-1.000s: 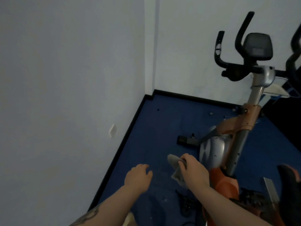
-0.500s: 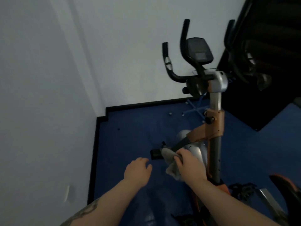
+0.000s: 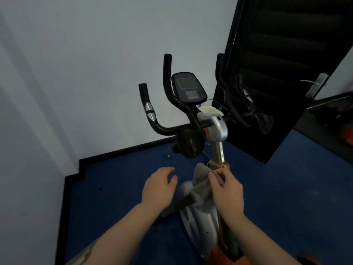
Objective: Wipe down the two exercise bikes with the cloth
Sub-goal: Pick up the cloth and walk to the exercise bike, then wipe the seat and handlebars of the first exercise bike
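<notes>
An exercise bike stands before me on the blue floor, with black handlebars, a console screen, a silver post and orange frame parts. My right hand grips a grey cloth against the orange collar low on the post. My left hand hovers beside it to the left, fingers loosely apart, holding nothing. At the far right edge an orange and dark shape shows beyond the door; I cannot tell whether it is a second bike.
A dark door with a metal handle stands open just right of the bike's handlebars. White walls with a black skirting board close the corner at left and behind. Small bits lie on the blue floor.
The view swung right and closer to the bike, bringing the door into sight. My right hand rose with the cloth from the flywheel cover up to the post's orange collar.
</notes>
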